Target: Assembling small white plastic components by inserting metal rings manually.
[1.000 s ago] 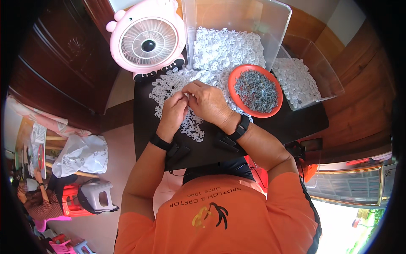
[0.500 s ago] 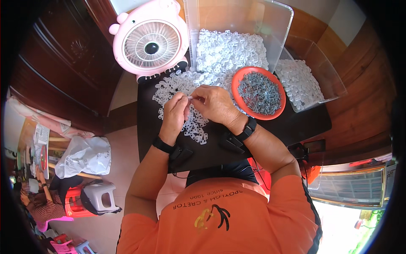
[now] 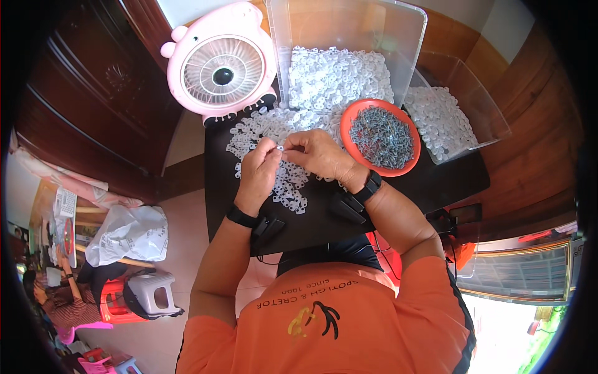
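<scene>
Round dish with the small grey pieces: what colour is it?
The dish is plain orange-red; it shows best in the head view.

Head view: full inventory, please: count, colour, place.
Fan: one, pink, table's far left
Clear bins: two, colourless, table's far side
Small pieces: many, white, in bins, on table
Dish: one, red, right of hands
Metal pieces: many, grey, in dish
Table: one, black, centre
Door: one, brown, left
Bag: one, white, left
Stools: at least two, grey, red, left
Co-worker: one, striped sleeve, far left
Framed panel: one, greyish, right
Wristbands: two, black, wrists
Shirt: one, orange, bottom
Left hand: one, bare, pinching one piece
Right hand: one, bare, beside it
</scene>
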Motion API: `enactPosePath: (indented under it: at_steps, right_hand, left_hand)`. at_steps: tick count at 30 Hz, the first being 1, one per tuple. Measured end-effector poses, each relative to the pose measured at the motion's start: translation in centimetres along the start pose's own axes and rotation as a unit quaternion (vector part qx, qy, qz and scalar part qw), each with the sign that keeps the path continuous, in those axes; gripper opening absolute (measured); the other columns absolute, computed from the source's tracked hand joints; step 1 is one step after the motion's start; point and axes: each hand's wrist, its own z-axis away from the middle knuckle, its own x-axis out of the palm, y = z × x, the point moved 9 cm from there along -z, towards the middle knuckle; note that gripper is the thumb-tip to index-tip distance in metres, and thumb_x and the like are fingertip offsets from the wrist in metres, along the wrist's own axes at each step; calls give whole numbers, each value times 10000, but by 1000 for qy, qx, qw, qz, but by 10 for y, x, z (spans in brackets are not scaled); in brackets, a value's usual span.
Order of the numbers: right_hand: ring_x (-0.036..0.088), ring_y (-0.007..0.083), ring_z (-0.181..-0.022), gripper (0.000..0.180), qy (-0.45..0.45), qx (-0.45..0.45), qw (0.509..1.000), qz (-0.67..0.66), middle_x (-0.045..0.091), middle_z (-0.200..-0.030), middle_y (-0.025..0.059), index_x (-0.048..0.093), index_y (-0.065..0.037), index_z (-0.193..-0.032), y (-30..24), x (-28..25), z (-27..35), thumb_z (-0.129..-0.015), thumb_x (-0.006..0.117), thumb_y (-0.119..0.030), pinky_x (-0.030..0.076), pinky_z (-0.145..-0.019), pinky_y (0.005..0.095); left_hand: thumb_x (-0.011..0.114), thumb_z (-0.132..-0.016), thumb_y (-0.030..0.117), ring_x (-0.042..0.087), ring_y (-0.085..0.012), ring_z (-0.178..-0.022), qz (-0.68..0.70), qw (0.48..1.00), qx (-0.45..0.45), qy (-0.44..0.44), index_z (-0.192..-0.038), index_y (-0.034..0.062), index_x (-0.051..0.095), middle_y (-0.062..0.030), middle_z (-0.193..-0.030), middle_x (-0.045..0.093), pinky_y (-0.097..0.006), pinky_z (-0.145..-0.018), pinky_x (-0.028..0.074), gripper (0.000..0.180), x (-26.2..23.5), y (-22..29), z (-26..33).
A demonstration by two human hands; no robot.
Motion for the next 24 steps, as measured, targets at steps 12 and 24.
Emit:
enactPosePath:
  at_steps: [12, 24]
  right_hand:
    - [654, 197, -733, 162, 31, -110, 993, -39, 664, -808, 61, 661, -70, -900, -18, -7, -1, -742, 693, -50, 506, -672, 294]
    - [620, 146, -745, 117, 2, -91, 995, 42, 641, -803, 54, 662, -37, -888, -12, -22, -4, -774, 681, -54, 478, -676, 269]
  left_hand:
    - [473, -891, 212, 449, -83, -489, 153, 982, -97, -60, -746, 48, 526, -8, -589, 499, -213, -461, 345, 225, 8, -12, 0]
    - [457, -892, 222, 450, -99, -506, 163, 982, -93, -20, -701, 66, 493, -18, -595, 481, -220, -494, 364, 249, -7, -11, -1]
